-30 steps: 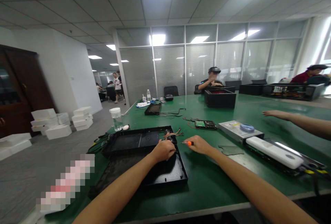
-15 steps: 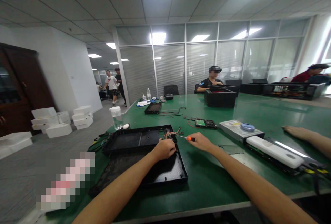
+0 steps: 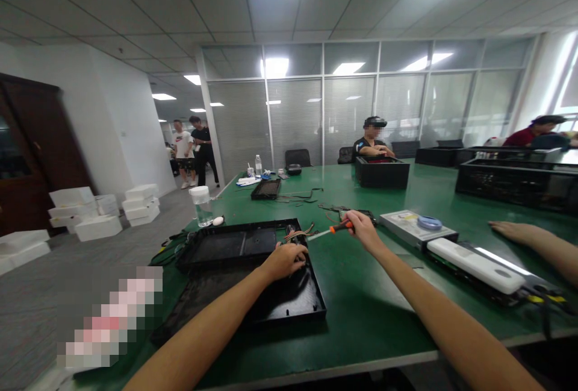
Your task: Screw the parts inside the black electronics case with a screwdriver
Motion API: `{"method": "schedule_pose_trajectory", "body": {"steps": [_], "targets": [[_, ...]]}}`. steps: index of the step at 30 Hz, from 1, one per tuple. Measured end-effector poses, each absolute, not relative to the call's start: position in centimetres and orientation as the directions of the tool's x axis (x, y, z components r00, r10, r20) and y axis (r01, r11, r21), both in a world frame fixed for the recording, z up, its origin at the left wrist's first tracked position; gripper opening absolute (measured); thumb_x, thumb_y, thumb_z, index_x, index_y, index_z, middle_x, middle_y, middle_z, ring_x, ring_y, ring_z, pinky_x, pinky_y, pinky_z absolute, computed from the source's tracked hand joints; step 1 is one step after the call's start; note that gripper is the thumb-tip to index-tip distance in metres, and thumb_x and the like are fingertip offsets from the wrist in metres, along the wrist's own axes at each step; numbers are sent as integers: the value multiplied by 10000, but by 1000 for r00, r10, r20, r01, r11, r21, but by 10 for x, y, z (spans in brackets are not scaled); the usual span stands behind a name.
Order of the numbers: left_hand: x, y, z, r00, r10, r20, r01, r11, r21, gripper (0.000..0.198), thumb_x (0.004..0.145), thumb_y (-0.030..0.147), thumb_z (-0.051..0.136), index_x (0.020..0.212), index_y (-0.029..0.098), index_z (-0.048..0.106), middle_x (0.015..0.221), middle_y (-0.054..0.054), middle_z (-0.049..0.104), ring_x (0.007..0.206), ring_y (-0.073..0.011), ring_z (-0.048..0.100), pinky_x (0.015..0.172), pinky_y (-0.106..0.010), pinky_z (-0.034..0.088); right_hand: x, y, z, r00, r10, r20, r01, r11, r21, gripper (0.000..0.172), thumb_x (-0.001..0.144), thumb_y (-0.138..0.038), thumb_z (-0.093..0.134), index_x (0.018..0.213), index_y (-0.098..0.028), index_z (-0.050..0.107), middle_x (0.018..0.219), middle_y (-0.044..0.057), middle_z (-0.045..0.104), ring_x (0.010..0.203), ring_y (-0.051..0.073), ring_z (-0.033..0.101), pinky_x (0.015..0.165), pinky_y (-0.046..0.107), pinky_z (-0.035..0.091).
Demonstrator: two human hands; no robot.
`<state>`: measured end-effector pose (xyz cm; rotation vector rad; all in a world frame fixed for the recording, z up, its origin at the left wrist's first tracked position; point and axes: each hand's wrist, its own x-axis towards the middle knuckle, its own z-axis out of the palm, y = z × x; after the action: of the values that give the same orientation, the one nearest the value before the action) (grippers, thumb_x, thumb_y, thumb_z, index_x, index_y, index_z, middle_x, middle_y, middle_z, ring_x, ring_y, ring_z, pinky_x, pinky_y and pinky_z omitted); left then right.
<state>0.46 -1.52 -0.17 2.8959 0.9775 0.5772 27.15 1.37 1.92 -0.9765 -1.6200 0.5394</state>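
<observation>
My right hand (image 3: 365,231) is closed around the orange and black handle of a screwdriver (image 3: 339,227). The screwdriver's shaft points left, its tip by a bundle of coloured wires (image 3: 295,235) at the right end of a black casing (image 3: 230,246). My left hand (image 3: 285,260) rests at that same end, below the wires, fingers curled. Whatever its fingertips grip is hidden. Under and in front of the casing lies a wider black shell (image 3: 295,306), partly covered by my left forearm.
On the green table (image 3: 361,325) to the right are a silver box (image 3: 406,228) with a blue ring (image 3: 429,223) and a white device (image 3: 474,265). A co-worker's hand (image 3: 515,231) lies beyond them. A jar (image 3: 201,207) stands left; a black box (image 3: 382,172) sits farther back.
My right hand has lifted and shifted right and away from me, tilting the screwdriver more steeply. My left hand stays nearly in place. A black box at far right is displaced.
</observation>
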Motion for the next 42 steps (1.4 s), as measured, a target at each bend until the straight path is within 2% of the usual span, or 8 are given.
{"method": "schedule_pose_trajectory", "body": {"steps": [2, 5, 10, 14, 24, 30, 35, 42], "targets": [[5, -16, -1, 731, 596, 332, 579, -799, 160, 220, 761, 153, 565, 975, 180, 524, 870, 0, 649, 912, -161, 543, 827, -280, 357, 266, 8, 18, -23, 760, 650, 410, 600, -687, 361, 831, -417, 329, 647, -163, 507, 511, -13, 429, 460, 107, 415, 425, 214, 317], [5, -17, -1, 716, 618, 325, 598, -783, 171, 180, 763, 159, 569, 938, 174, 535, 875, -9, 645, 884, -157, 549, 805, -272, 368, 255, 2, 13, -77, 693, 717, 528, 638, -561, 358, 846, -376, 322, 624, -167, 509, 540, 1, 468, 533, 124, 450, 503, 223, 351], [5, -15, -3, 701, 628, 338, 611, -773, 170, 148, 751, 165, 592, 897, 169, 573, 825, -12, 642, 830, -147, 553, 761, -241, 378, 251, 3, 7, -225, 686, 692, 638, 641, -427, 353, 866, -345, 316, 659, -172, 543, 587, 10, 536, 552, 126, 477, 571, 229, 353], [5, -15, -3, 708, 612, 352, 600, -785, 157, 78, 755, 166, 591, 832, 168, 599, 804, -8, 633, 802, -137, 549, 734, -224, 378, 257, 5, 8, -264, 678, 685, 691, 629, -356, 353, 867, -348, 322, 675, -174, 562, 595, 14, 551, 546, 124, 475, 573, 223, 341], [6, -16, -3, 694, 625, 356, 615, -773, 158, 89, 761, 178, 594, 845, 177, 624, 811, -13, 638, 809, -141, 555, 732, -230, 364, 253, -3, 15, -309, 658, 686, 722, 632, -281, 367, 877, -361, 313, 664, -182, 551, 584, 12, 540, 546, 128, 485, 565, 226, 324], [4, -15, -3, 708, 623, 333, 625, -772, 116, 121, 797, 218, 554, 871, 209, 649, 833, -11, 644, 830, -154, 548, 750, -260, 351, 252, -4, 15, -287, 658, 696, 714, 631, -302, 379, 885, -362, 288, 646, -187, 525, 576, 11, 527, 552, 130, 487, 575, 226, 334], [4, -15, -5, 682, 643, 349, 637, -756, 151, 112, 781, 221, 580, 876, 200, 636, 836, -10, 646, 835, -154, 550, 756, -260, 343, 253, -1, 12, -284, 659, 696, 704, 636, -316, 376, 888, -358, 279, 653, -187, 517, 592, 14, 532, 549, 127, 476, 566, 227, 333], [5, -15, -4, 687, 647, 330, 647, -752, 129, 102, 782, 237, 575, 849, 201, 642, 835, -15, 645, 848, -162, 548, 750, -262, 348, 251, -6, 15, -331, 644, 690, 734, 635, -241, 378, 872, -377, 312, 607, -189, 504, 541, -1, 498, 523, 123, 455, 551, 225, 307]]}}
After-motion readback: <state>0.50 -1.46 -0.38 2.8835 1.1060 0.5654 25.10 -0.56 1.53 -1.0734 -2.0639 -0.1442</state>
